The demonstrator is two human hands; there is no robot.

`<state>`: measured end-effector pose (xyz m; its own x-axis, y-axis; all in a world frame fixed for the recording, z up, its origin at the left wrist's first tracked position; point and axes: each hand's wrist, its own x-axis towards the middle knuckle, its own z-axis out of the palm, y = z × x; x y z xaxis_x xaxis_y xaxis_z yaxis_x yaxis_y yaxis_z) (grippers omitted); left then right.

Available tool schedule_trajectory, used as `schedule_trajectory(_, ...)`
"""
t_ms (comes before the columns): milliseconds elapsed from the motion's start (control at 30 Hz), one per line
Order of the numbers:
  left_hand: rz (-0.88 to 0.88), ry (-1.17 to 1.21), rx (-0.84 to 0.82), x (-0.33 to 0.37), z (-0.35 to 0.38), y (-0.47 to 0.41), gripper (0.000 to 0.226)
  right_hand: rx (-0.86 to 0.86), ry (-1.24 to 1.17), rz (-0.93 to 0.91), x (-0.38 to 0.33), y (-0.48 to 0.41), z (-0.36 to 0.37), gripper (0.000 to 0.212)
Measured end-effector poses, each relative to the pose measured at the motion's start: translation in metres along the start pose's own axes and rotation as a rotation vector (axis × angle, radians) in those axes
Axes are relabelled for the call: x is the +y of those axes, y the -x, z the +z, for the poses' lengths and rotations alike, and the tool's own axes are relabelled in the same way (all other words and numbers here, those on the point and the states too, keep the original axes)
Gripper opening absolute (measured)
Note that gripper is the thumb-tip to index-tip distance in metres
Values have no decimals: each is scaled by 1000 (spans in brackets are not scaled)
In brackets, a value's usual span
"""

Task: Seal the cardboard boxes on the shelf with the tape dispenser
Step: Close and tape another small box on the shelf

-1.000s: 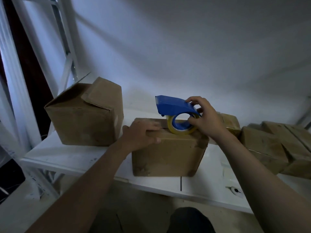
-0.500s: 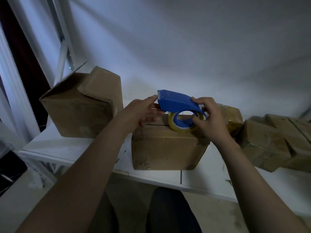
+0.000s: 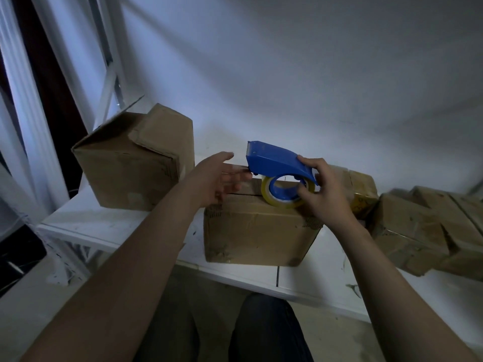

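The scene is seen from one wide-angle camera worn on the head, pointed forward and down, held close above the white shelf [image 3: 104, 223].

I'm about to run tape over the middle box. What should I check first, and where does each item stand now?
1. Blue plastic tape dispenser held firmly by the right hand: ok.
2. Left hand free, fingers straight beside the dispenser's toothed end: ok.
3. Loose tape end drawn off the yellowish tape roll: cannot tell.
4. Top flaps of the middle brown cardboard box lying flat: ok.
5. Middle box resting on the white shelf: ok.
6. Larger brown cardboard box on the left closed for taping: not ok, a flap stands up.
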<state>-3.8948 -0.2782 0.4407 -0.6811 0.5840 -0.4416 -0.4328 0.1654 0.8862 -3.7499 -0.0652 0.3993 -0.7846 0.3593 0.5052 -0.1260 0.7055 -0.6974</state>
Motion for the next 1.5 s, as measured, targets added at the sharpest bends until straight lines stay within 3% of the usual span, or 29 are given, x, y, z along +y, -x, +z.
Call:
schedule_trajectory(133, 68, -164, 80, -1, 1, -2, 39, -54, -53, 6, 0, -4, 2, 63)
schedule_trajectory(267, 115, -385, 244, 2, -7, -5, 34, -84, 16, -106, 0, -14, 1, 64)
schedule_trajectory(500, 140, -518, 224, -8, -13, -2, 20, -140, 114, -238, 1, -30, -3, 60)
schedule_trajectory(1000, 134, -481, 294, -9, -13, -9, 29, -165, 169, -247, -2, -33, -8, 64)
schedule_trajectory(1167, 151, -496, 289, -11, -25, -7, 44, -197, 256, -261, -3, -31, -8, 60)
schedule_trajectory(1367, 236, -509, 317, -13, -52, 10, 26, -148, 287, -260, 5, -30, -17, 63)
schedule_trajectory(1500, 221, -460, 317, -30, -68, 14, 26, -107, 303, -266, 11, -26, -23, 65)
